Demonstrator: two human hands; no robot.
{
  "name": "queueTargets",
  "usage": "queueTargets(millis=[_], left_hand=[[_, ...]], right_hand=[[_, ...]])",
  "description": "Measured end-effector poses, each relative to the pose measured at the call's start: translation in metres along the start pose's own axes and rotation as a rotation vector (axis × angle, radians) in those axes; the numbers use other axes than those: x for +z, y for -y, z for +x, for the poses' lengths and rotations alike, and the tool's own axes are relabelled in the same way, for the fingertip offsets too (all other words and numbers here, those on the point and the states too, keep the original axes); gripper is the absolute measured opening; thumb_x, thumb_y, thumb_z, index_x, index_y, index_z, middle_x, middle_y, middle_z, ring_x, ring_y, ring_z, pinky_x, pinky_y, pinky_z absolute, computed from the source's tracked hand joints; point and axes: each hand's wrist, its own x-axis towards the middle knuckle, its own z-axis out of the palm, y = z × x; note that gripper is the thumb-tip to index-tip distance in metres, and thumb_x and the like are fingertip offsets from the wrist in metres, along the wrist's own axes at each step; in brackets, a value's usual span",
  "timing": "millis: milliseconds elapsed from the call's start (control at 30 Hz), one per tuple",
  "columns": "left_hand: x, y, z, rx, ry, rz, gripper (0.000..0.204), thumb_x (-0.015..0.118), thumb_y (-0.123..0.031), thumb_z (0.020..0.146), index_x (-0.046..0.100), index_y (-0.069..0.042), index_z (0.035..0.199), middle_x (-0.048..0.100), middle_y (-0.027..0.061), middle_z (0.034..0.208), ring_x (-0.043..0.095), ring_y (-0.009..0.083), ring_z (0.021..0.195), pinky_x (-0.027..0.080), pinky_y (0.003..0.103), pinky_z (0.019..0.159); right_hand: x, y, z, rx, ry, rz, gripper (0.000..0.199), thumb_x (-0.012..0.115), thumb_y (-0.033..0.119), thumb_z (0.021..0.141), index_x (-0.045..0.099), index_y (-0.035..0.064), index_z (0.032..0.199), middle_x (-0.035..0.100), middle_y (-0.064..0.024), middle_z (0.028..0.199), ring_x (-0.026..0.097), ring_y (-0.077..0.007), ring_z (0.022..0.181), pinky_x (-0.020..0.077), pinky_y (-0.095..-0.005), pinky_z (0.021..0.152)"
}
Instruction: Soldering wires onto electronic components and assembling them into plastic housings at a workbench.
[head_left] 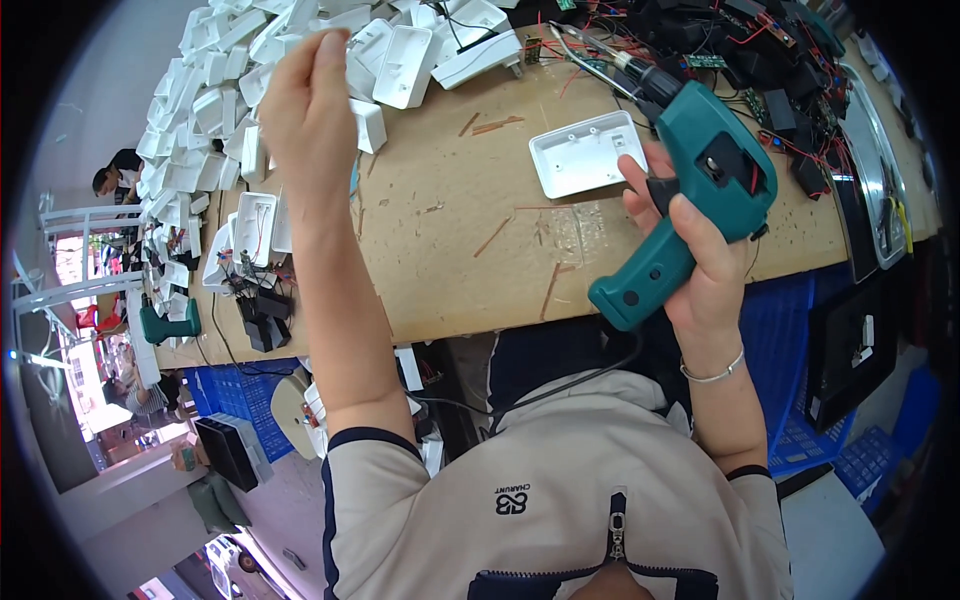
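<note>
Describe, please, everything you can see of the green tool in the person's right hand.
The green tool is a pistol-shaped soldering gun with a teal plastic body, a black collar and a thin metal tip pointing up-left over the wooden bench. The right hand wraps its handle, a finger on the black trigger. A black cord runs from the handle's butt down toward the person's lap. It is held tilted above the bench, near a white plastic cover.

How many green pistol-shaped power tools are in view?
2. One green tool is held in the right hand above the bench; another lies at the bench's left end. Clutter may hide more.
</note>
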Motion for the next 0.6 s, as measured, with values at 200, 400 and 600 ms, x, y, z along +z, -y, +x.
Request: queueTargets(millis=[200, 400, 600], left_hand=[[0.051, 0.029, 0.061, -0.157, 0.365, 0.873, 0.025, 0.05, -0.02, 0.085, 0.062, 0.002, 0.088, 0.062, 0.0087, 0.084, 0.059, 0.017, 0.081, 0.045, 0.029, 0.073], [0.088, 0.068, 0.087, -0.12, 0.258, 0.721, 0.05, 0.053, -0.047, 0.073, 0.064, 0.002, 0.069, 0.059, 0.0237, 0.067, 0.061, 0.0335, 0.07, 0.045, 0.042, 0.067], [0.093, 0.06, 0.093, -0.282, 0.346, 0.491, 0.032, 0.063, -0.03, 0.066, 0.062, 0.002, 0.061, 0.057, 0.0162, 0.056, 0.057, 0.0241, 0.051, 0.045, 0.034, 0.054]], right_hand=[[-0.01, -0.011, -0.012, -0.017, -0.069, 0.131, 0.057, 0.051, 0.012, 0.08, 0.026, -0.0012, 0.129, 0.034, -0.0213, 0.129, 0.033, -0.0334, 0.121, 0.0292, -0.0399, 0.101], [-0.016, -0.015, -0.015, -0.03, -0.065, 0.105, 0.066, 0.057, 0.018, 0.077, 0.024, -0.0005, 0.13, 0.033, -0.0201, 0.13, 0.031, -0.0319, 0.123, 0.0263, -0.0393, 0.103], [-0.022, -0.017, -0.013, -0.028, -0.085, 0.148, 0.067, 0.059, 0.019, 0.076, 0.024, -0.0004, 0.13, 0.033, -0.0193, 0.13, 0.031, -0.0315, 0.123, 0.0259, -0.0388, 0.103]])
